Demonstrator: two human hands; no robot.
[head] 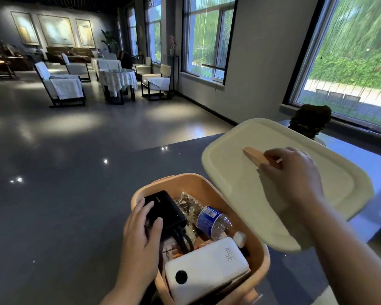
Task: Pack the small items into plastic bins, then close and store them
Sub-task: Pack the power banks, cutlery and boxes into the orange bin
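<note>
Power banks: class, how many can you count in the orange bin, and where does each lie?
2. The black rectangular power bank lies at the far left under the left hand; the white rectangular power bank lies at the near end. Others may be hidden beneath.

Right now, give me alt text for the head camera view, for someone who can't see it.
A person's right hand holds a cream lid by its handle above an open orange bin on a dark counter. The left hand presses a black power bank in the bin, beside a water bottle and a white power bank.
</note>
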